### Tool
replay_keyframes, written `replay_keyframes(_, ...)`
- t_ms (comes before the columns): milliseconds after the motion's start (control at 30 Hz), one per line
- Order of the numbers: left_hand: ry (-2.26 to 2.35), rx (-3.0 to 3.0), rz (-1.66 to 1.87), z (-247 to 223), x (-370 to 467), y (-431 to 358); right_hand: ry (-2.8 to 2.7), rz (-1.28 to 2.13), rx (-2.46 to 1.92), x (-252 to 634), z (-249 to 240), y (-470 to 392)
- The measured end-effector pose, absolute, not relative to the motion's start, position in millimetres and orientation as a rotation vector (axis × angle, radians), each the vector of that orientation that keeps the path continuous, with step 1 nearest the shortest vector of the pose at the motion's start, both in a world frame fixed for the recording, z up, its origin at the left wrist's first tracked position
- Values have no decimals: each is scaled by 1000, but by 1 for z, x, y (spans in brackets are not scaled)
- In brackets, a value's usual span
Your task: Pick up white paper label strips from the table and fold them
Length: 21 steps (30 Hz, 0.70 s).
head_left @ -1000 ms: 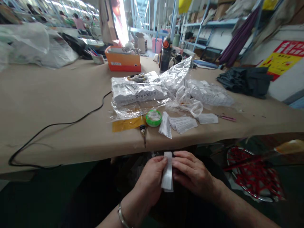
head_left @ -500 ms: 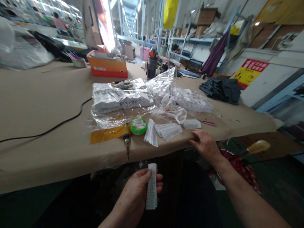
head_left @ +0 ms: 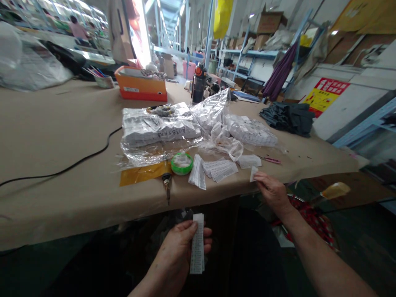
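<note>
My left hand [head_left: 182,243] is closed round a few long white printed labels [head_left: 197,247], held upright below the table edge. At the front edge of the table, my right hand [head_left: 274,192] pinches a small white label [head_left: 253,173] between thumb and fingers. Just behind it lies a short stack of labels [head_left: 249,161]. Left of that are a fanned pile of labels [head_left: 220,170] and a narrow bundle of labels [head_left: 197,173]. A green round tin [head_left: 181,163] with white fluffy material sits beside a soldering iron [head_left: 167,185], whose tip points over the edge.
Plastic-wrapped white bundles [head_left: 161,130] stretch across the middle. Behind stand an orange box [head_left: 142,86] and a dark bottle [head_left: 198,84]. A black cable [head_left: 83,159] crosses the left side. Pink tweezers or a small cutter [head_left: 271,160] and dark folded cloth [head_left: 291,117] lie right.
My right hand has shifted slightly right and now pinches a small label that did not show in it before. My left hand stays still with its labels.
</note>
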<state>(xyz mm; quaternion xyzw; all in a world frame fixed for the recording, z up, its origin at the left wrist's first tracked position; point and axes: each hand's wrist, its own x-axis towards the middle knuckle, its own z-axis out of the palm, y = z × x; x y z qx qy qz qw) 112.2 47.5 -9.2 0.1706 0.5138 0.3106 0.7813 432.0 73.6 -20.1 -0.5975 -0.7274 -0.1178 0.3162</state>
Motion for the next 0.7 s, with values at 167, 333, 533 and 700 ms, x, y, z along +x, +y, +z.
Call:
replay_keyframes(167, 1087, 354, 653, -1, 114, 44, -1754, -210, -1387, 378, 0, 52)
replay_keyframes(333, 925, 315, 757, -2, 115, 41, -2150, 44, -898, 286, -7, 25)
replay_keyframes(533, 856, 236, 909, -12, 107, 42, -2288, 9, -787, 252, -32, 22)
replay_keyframes(700, 850, 174, 937, -11, 104, 42, -2377, 14, -770, 255, -30, 23)
